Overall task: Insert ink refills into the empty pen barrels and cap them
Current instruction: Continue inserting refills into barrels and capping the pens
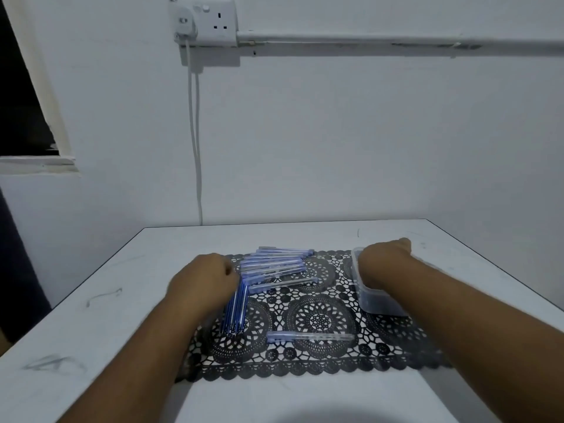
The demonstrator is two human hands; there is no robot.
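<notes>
1. Head view, the only one. I see a white table point(91, 300) against a white wall, with a black lace-pattern mat point(317, 355) laid across its middle.
2. Pen barrels point(274, 264): a loose stack of clear barrels with blue caps lies at the far left part of the mat, mostly parallel and running left to right. One single pen point(309, 336) lies apart from them near the front of the mat, also left to right.
3. Ink refills point(234, 312): a bundle of thin blue refills lies on the mat's left side, angled toward me, its far end just under the left hand.
4. Left hand point(204, 280): knuckles up, fingers curled down over the top end of the refill bundle and beside the barrel stack. I cannot tell whether it grips any refill; the fingertips are hidden.
5. Right hand point(383, 259): reaches into a clear plastic container point(377, 300) standing on the right side of the mat. The fingers are hidden by the back of the hand, so I cannot tell if they are closed.
6. Background: a wall socket point(213, 21) with a plugged-in white cable point(197, 148) hanging down behind the table.
</notes>
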